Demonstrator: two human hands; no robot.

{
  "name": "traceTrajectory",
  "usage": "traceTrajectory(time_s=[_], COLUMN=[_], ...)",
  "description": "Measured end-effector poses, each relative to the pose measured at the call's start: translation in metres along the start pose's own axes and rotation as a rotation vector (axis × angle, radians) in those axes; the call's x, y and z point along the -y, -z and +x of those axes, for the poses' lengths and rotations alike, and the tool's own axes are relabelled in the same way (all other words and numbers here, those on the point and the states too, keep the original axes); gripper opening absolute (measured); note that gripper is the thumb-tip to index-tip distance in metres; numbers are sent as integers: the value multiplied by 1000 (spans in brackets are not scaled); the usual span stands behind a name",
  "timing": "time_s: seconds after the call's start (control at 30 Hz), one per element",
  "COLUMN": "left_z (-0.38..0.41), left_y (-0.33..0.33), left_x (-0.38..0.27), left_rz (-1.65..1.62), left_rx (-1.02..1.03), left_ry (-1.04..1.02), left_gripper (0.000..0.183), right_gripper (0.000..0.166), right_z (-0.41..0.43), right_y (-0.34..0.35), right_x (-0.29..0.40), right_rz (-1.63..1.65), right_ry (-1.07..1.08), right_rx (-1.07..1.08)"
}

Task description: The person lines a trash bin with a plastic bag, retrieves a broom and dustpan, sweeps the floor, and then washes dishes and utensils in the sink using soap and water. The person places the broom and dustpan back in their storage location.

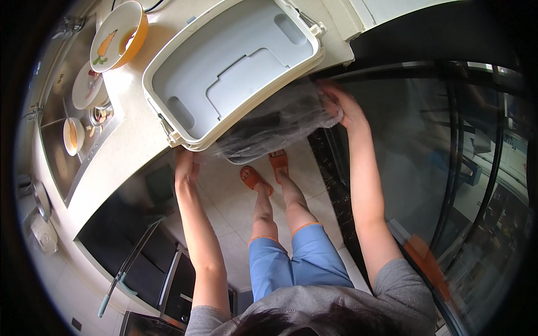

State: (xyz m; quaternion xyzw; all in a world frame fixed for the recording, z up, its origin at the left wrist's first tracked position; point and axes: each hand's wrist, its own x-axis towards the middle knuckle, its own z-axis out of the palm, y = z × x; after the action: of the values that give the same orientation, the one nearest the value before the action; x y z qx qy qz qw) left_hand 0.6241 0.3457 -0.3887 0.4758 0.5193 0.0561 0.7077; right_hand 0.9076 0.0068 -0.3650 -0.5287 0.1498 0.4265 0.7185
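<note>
A cream plastic bin (187, 145) with a grey lid panel (227, 67) and wire latches at its sides rests on the counter, its near side jutting past the edge. Below that side spreads a thin, clear plastic bag (286, 117), wrinkled and partly hidden by the bin. My right hand (342, 103) grips the bag's right end, its fingers blurred. Under the bin's near left corner, my left hand (186, 166) is beside the bag's left end. The bin covers its fingertips, so its grip does not show.
An orange bowl (136, 46) holding some brown liquid stands left of the bin on the pale counter (122, 147). Dishes and food scraps lie in the steel sink (54, 138). A dark glass door (403, 126) stands at right; an oven handle (130, 252) sticks out at lower left.
</note>
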Motion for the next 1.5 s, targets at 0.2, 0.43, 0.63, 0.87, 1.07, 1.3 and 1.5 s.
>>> traceTrajectory(time_s=[0.2,0.43,0.63,0.87,1.07,1.3,1.5], left_z=[31,30,36,-51,-51,8,7], left_y=[-11,-54,-67,-27,-37,-55,-49], left_x=[25,34,34,58,120,116,74], left_rz=[-331,-548,-662,-722,-1266,-478,-101], left_rx=[-98,-6,54,348,687,-220,-222], left_ry=[-40,-64,62,345,383,109,-134], left_gripper=[28,41,43,36,14,35,50], right_gripper=[35,49,41,16,11,19,30], right_z=[45,65,61,-19,7,-35,-33], right_y=[-21,-43,-21,50,58,-40,-148], right_x=[-15,-18,-25,-72,-152,-73,-74], right_rz=[53,20,-168,327,732,-500,-1375], right_ry=[-31,49,-105,-170,-201,758,687], right_rx=[-123,-171,-156,187,5,-652,226])
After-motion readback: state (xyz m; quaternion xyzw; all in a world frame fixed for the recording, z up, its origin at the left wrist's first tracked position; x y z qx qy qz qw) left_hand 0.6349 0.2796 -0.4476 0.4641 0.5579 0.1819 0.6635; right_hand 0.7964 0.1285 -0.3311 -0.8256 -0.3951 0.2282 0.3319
